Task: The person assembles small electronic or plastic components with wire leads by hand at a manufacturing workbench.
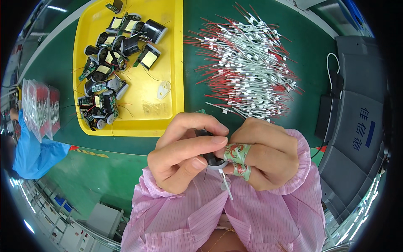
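Observation:
My left hand [182,153] is closed round a black cylindrical electronic part [213,160] with a pale grey end, held in front of my chest. From that end a thin white lead [226,187] sticks out downward. A corner of green circuit board [201,111] shows above my left fingers. My right hand [268,155], with patterned green tape [238,153] on its fingers, pinches the same part from the right. Fingers of both hands hide most of the part, so where the right fingertips press is partly out of sight.
A yellow tray [147,126] at the left bears several similar black parts [130,44] and a white oval tag [164,89]. To its right lies a big pile of red-and-white leads [252,67]. Clear boxes [40,109], another person's blue sleeve [37,147] and a grey bin [357,117] flank the table.

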Demonstrator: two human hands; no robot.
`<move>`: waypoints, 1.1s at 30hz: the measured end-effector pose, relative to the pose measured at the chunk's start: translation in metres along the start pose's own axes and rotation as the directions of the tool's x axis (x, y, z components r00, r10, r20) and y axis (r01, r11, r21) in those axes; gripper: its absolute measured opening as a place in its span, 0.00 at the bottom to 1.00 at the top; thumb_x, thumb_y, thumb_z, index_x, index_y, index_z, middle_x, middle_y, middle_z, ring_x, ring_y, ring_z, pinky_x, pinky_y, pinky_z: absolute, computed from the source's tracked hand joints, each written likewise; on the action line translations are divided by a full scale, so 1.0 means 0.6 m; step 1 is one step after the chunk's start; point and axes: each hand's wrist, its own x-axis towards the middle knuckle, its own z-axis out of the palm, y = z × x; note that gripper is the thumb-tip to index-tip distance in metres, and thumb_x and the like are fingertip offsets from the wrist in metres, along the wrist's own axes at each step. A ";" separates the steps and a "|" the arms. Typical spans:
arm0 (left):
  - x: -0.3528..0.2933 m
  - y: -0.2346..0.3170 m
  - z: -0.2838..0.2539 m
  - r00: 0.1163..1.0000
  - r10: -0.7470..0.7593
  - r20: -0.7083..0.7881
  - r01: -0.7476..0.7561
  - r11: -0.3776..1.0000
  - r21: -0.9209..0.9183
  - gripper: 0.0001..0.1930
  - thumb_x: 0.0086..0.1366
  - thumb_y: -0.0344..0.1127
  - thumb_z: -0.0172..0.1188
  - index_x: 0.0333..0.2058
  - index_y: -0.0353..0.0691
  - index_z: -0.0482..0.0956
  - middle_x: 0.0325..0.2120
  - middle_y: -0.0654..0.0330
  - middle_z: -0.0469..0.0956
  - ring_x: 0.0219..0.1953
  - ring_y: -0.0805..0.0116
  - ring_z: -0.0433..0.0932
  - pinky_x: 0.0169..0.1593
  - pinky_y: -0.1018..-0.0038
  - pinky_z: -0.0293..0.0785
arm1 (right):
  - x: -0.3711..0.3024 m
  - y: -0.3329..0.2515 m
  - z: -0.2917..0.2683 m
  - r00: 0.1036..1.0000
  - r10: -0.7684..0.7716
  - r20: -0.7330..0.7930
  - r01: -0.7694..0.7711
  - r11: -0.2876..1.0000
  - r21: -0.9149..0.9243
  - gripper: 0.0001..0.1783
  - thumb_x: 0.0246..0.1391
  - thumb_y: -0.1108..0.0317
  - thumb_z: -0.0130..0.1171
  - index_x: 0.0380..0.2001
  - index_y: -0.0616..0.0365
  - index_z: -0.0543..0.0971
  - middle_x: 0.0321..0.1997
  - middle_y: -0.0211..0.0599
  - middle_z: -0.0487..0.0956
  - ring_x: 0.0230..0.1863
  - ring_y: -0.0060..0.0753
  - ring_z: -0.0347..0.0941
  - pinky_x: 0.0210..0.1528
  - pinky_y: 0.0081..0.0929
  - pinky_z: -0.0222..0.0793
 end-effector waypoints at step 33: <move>0.007 0.010 -0.002 0.979 0.077 0.189 -0.121 0.965 0.233 0.21 0.60 0.33 0.64 0.52 0.37 0.74 0.46 0.29 0.69 0.28 0.59 0.76 0.28 0.72 0.73 | -0.021 -0.004 0.011 0.999 -0.045 -0.014 0.045 0.999 -0.008 0.11 0.38 0.76 0.60 0.28 0.72 0.76 0.31 0.47 0.72 0.24 0.37 0.69 0.21 0.27 0.64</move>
